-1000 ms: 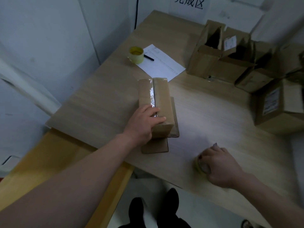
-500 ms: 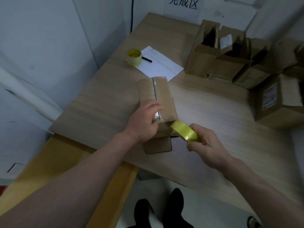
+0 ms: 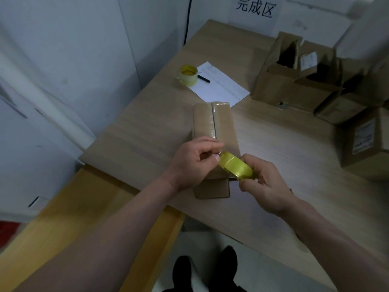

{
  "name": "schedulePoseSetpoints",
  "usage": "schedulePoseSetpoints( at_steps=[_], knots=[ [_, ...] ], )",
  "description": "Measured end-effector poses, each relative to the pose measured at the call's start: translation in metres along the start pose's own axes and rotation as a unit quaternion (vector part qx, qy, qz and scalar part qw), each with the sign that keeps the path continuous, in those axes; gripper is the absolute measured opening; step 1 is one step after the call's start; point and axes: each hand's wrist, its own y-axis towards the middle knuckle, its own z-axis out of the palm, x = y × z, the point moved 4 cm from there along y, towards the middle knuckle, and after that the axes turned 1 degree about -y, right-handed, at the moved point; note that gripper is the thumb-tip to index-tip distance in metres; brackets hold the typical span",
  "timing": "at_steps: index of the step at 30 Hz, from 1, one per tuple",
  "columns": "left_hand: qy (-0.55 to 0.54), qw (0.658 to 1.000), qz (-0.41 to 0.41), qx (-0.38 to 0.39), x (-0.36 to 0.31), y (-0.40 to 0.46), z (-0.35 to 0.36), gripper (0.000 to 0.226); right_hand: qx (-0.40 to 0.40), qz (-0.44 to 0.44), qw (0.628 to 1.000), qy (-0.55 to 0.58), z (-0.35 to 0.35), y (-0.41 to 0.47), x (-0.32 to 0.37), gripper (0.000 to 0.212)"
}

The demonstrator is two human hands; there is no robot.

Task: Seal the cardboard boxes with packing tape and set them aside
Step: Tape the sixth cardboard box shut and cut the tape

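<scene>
A long cardboard box lies on the wooden table, with clear tape along its top seam. Its near flap hangs open at the front. My right hand grips a yellow roll of packing tape over the box's near end. My left hand pinches the tape's loose end at the roll's left edge, just above the box top.
A second yellow tape roll, a black pen and a sheet of paper lie at the back. Several open cardboard boxes crowd the right side. A lower wooden bench adjoins the table's near-left edge.
My right hand picked the tape roll up from the table's front and brought it to the box's near end. My left hand left the box top and took the tape's end.
</scene>
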Motion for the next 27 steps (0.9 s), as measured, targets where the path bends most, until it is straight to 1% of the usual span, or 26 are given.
schedulePoseSetpoints(
  at_steps=[2, 3, 5, 8, 10, 12, 14, 16, 18, 21, 22, 23, 25, 27],
  knots=[
    [0.003, 1.000, -0.012, -0.019, 0.001, -0.002, -0.001, 0.041, -0.004, 0.007, 1.000, -0.013, 0.000, 0.000, -0.002, 0.014],
    [0.006, 1.000, -0.016, -0.022, 0.002, -0.003, -0.001, 0.038, -0.005, 0.012, 1.000, -0.021, 0.001, 0.000, -0.003, 0.011],
    [0.017, 0.999, -0.017, -0.034, 0.003, -0.003, 0.002, 0.024, -0.007, 0.015, 0.999, -0.047, 0.001, 0.000, -0.006, 0.007],
    [0.038, 0.997, -0.014, -0.071, 0.000, -0.003, 0.005, 0.008, -0.014, 0.002, 0.996, -0.089, -0.001, 0.000, -0.006, 0.009],
    [0.040, 0.994, -0.042, -0.093, 0.001, -0.002, 0.008, 0.007, -0.015, -0.005, 0.994, -0.109, -0.002, -0.001, -0.006, 0.009],
    [0.004, 0.991, -0.083, -0.104, 0.003, -0.002, 0.011, 0.006, -0.017, -0.002, 0.993, -0.120, -0.002, -0.001, -0.005, 0.005],
    [-0.060, 0.988, -0.104, -0.100, 0.001, -0.001, 0.015, 0.006, -0.027, 0.020, 0.991, -0.129, -0.003, -0.001, -0.006, 0.017],
    [-0.095, 0.985, -0.111, -0.088, -0.003, -0.004, 0.020, 0.011, -0.041, 0.053, 0.986, -0.152, -0.005, 0.000, -0.009, 0.025],
    [-0.118, 0.983, -0.117, -0.084, -0.005, -0.006, 0.022, 0.015, -0.056, 0.068, 0.979, -0.185, -0.007, 0.001, -0.009, 0.028],
    [-0.131, 0.982, -0.109, -0.085, -0.007, -0.008, 0.026, 0.017, -0.062, 0.069, 0.974, -0.205, -0.010, 0.005, -0.006, 0.051],
    [-0.121, 0.984, -0.094, -0.089, -0.009, -0.009, 0.026, 0.016, -0.063, 0.072, 0.975, -0.201, -0.011, 0.008, -0.005, 0.054],
    [-0.110, 0.987, -0.078, -0.092, -0.010, -0.010, 0.027, 0.014, -0.066, 0.076, 0.976, -0.192, -0.012, 0.010, -0.005, 0.052],
    [-0.098, 0.989, -0.054, -0.098, -0.014, -0.013, 0.027, 0.013, -0.074, 0.077, 0.981, -0.160, -0.014, 0.014, -0.002, 0.040],
    [-0.104, 0.988, -0.039, -0.103, -0.018, -0.015, 0.024, 0.016, -0.091, 0.061, 0.985, -0.130, -0.013, 0.015, 0.001, 0.021]
  ],
)
